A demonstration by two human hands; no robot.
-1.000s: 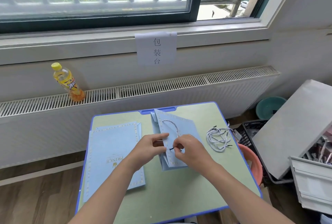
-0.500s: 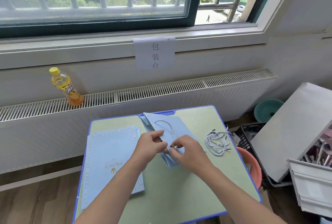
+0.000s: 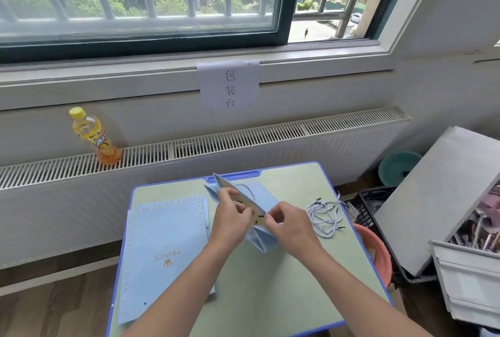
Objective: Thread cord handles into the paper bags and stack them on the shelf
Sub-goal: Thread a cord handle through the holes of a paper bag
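pale blue paper bag (image 3: 263,239), green table (image 3: 270,282), yellow bottle (image 3: 94,138)

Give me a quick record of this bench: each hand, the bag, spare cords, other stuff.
left hand: grips the bag's top edge
right hand: pinches a black cord tip at the bag's edge
bag: blue, partly opened, one cord loop showing
spare cords: loose pile right of the bag
flat bags: stacked at the table's left
bottle: on the radiator ledge

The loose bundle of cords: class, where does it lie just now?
In the head view the loose bundle of cords lies on the table's right side, just right of the right hand, beside the black crate.
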